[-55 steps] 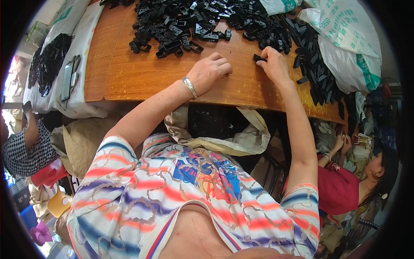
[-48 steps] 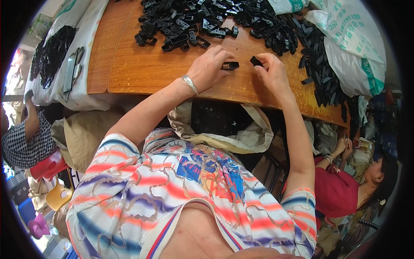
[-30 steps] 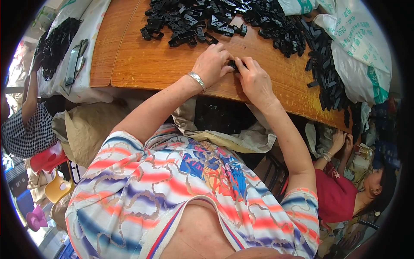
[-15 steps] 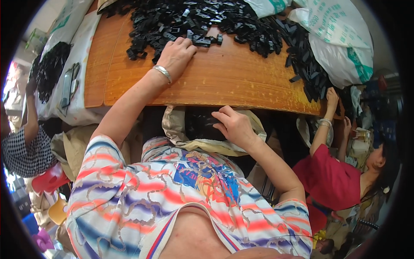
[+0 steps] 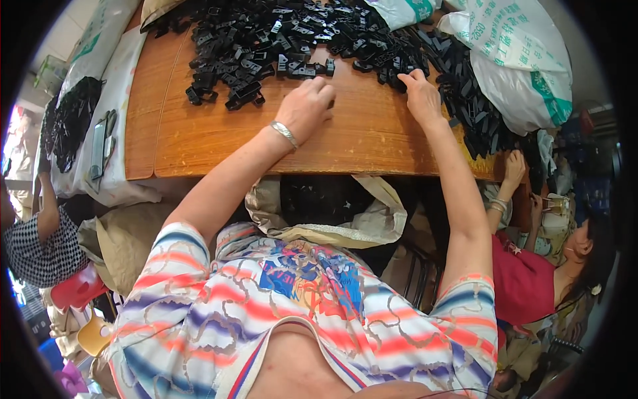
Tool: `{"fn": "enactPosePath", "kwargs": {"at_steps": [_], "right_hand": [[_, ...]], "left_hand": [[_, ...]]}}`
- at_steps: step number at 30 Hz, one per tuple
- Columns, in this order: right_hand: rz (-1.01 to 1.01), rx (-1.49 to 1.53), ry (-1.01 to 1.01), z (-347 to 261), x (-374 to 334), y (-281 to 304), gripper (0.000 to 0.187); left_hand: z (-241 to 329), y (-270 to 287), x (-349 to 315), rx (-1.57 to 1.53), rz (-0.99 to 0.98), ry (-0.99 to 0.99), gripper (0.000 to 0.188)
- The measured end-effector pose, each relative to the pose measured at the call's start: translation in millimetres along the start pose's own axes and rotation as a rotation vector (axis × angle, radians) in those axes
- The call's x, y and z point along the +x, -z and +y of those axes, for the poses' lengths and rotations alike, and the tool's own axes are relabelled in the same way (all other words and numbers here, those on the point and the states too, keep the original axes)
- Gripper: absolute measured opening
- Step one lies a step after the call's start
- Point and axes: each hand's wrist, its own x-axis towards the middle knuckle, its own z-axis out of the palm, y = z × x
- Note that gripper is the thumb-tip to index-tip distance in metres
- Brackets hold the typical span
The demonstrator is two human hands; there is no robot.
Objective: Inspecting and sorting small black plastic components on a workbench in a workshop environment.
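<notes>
A wide heap of small black plastic pieces covers the far part of the wooden table. My left hand, with a silver bangle at its wrist, is over the tabletop just short of the heap. Its fingers are curled in, and a dark bit shows by the fingertips, too little to name. At the heap's right-hand edge, my right hand pinches a black plastic piece between thumb and fingers. Below the table edge, an open beige sack with dark contents lies in front of my body.
Longer flat black pieces lie to the right, beside a white and green plastic bag. A person in a dark red top reaches to the table there. At far left are black strands and another person in checks.
My right hand has risen from over the sack to the heap's right edge. My left hand has drawn back from the heap and shifted rightward. The sack's opening is now in fuller view.
</notes>
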Motion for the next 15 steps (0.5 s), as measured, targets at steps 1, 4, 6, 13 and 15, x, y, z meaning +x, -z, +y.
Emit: {"fn": "enactPosePath", "kwargs": {"at_steps": [1,4,6,13,15], "right_hand": [[-0.054,-0.041,0.003,1,5,-1,0.028],[-0.181,-0.059,-0.008,-8,11,5,0.02],[-0.238,0.004,-0.073,-22,6,15,0.024],[-0.094,0.515,-0.125,-73,-30,19,0.02],[-0.046,0.546,0.015,-95,-35,16,0.02]], "left_hand": [[4,-3,0,-0.047,0.011,0.019,0.032],[10,-5,-4,-0.116,0.002,0.055,0.035],[11,-2,-8,-0.167,0.052,0.035,0.041],[-6,15,-15,0.053,0.055,0.034,0.039],[-7,12,-16,0.101,0.012,0.06,0.036]]}}
